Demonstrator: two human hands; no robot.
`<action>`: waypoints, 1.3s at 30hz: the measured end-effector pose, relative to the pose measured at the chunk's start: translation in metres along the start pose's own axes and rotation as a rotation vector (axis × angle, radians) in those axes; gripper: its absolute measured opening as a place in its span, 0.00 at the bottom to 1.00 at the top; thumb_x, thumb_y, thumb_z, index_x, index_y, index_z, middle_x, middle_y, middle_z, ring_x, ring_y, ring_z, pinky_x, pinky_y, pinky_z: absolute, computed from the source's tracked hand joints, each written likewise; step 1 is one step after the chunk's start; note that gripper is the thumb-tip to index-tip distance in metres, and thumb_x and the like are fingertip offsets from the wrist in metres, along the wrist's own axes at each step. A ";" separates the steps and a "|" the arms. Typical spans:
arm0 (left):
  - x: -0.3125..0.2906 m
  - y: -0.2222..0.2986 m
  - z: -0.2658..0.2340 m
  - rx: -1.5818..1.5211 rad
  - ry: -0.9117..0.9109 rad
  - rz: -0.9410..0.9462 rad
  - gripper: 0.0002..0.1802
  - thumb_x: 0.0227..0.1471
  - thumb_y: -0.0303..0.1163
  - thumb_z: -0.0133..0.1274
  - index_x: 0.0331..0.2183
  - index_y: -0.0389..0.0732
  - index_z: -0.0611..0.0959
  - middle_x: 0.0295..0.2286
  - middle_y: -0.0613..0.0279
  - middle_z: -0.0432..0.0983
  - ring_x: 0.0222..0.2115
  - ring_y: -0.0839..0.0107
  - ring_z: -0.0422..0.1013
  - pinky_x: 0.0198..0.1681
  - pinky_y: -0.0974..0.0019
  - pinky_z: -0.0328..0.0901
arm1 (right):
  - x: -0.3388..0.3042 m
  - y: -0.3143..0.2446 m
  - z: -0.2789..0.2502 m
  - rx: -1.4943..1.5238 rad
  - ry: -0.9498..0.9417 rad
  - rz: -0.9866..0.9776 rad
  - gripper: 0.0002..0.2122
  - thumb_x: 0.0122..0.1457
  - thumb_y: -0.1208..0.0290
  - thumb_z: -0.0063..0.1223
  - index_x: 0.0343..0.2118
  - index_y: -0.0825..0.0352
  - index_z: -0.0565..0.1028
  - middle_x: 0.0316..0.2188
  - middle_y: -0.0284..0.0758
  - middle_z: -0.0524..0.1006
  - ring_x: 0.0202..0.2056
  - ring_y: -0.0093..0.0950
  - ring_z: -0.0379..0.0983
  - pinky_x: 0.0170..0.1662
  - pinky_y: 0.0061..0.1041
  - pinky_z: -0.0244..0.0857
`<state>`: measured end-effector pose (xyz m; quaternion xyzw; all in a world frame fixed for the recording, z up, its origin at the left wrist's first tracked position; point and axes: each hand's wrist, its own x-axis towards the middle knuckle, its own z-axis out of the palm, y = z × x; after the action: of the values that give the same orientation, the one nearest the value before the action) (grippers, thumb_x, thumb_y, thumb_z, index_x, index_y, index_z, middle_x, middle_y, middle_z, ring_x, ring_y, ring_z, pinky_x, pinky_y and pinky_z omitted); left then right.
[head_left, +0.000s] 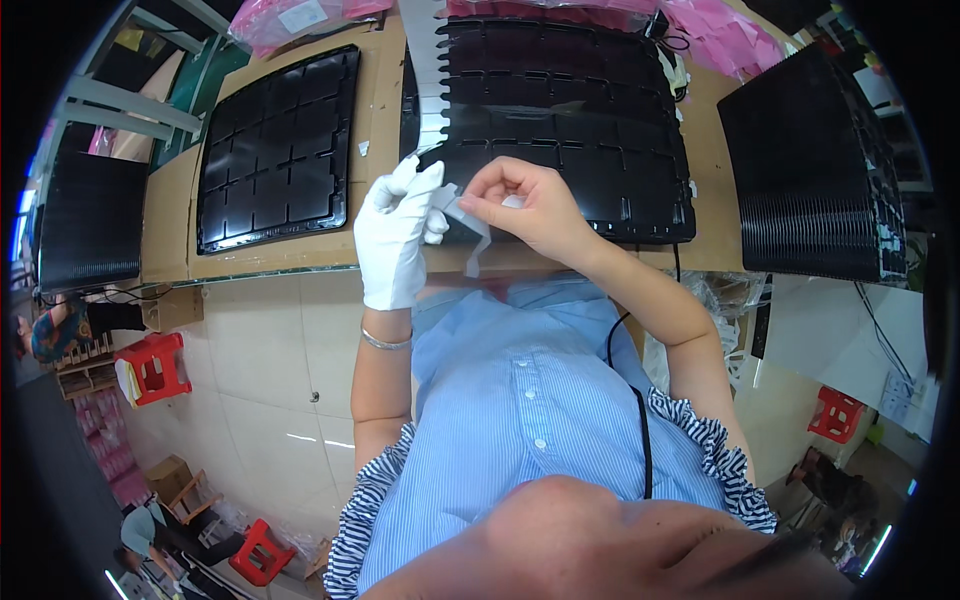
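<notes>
My left hand (397, 235), in a white glove, and my bare right hand (525, 205) are raised close together over the near edge of the workbench. Both pinch a thin grey-white strip (468, 222) that bends and hangs down between them. Just beyond the hands lies a black moulded tray (600, 150) with several empty compartments. A long white backing strip with notched tabs (428, 70) runs along that tray's left edge.
A second black tray (275, 150) lies on the brown bench to the left. Stacks of black trays (810, 165) stand at right and another stack (90, 220) at far left. Pink bags (720, 35) lie at the back. Red stools (155, 368) and other people are on the floor.
</notes>
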<state>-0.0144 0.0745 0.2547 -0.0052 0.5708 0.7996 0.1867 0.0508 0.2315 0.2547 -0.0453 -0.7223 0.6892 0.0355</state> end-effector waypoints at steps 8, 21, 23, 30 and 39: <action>0.015 -0.011 0.019 0.084 0.026 0.081 0.09 0.49 0.26 0.61 0.27 0.39 0.75 0.24 0.60 0.77 0.16 0.82 0.68 0.18 0.80 0.60 | -0.009 -0.001 -0.046 -0.449 0.029 -0.581 0.04 0.49 0.76 0.61 0.30 0.64 0.80 0.24 0.32 0.77 0.23 0.19 0.70 0.27 0.19 0.64; 0.016 -0.010 0.017 0.209 -0.016 -0.004 0.08 0.50 0.27 0.60 0.27 0.40 0.75 0.20 0.65 0.74 0.14 0.86 0.64 0.15 0.83 0.54 | 0.133 0.061 -0.298 -1.057 0.454 0.018 0.10 0.44 0.62 0.63 0.25 0.62 0.81 0.23 0.35 0.80 0.28 0.31 0.77 0.35 0.30 0.69; 0.016 -0.012 0.015 0.179 -0.025 0.007 0.08 0.50 0.27 0.60 0.27 0.40 0.75 0.20 0.64 0.74 0.14 0.86 0.64 0.15 0.83 0.54 | 0.132 0.054 -0.294 -1.051 0.451 0.096 0.11 0.43 0.60 0.63 0.24 0.62 0.80 0.23 0.36 0.80 0.29 0.33 0.78 0.36 0.32 0.69; 0.015 -0.009 0.017 0.165 -0.042 -0.021 0.08 0.50 0.26 0.60 0.28 0.40 0.75 0.20 0.64 0.74 0.14 0.86 0.65 0.15 0.82 0.55 | 0.130 0.047 -0.285 -1.151 0.501 0.105 0.12 0.43 0.58 0.62 0.25 0.63 0.80 0.24 0.37 0.80 0.29 0.36 0.77 0.37 0.33 0.69; 0.017 -0.010 0.017 0.149 -0.029 -0.013 0.08 0.50 0.26 0.60 0.28 0.40 0.75 0.21 0.64 0.74 0.14 0.86 0.64 0.15 0.83 0.53 | 0.089 0.028 -0.264 -0.605 0.253 0.051 0.09 0.52 0.66 0.58 0.29 0.67 0.78 0.26 0.35 0.78 0.27 0.23 0.74 0.31 0.22 0.68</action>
<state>-0.0242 0.0980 0.2481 0.0164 0.6259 0.7536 0.1998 -0.0072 0.5046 0.2379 -0.1571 -0.8828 0.4329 0.0926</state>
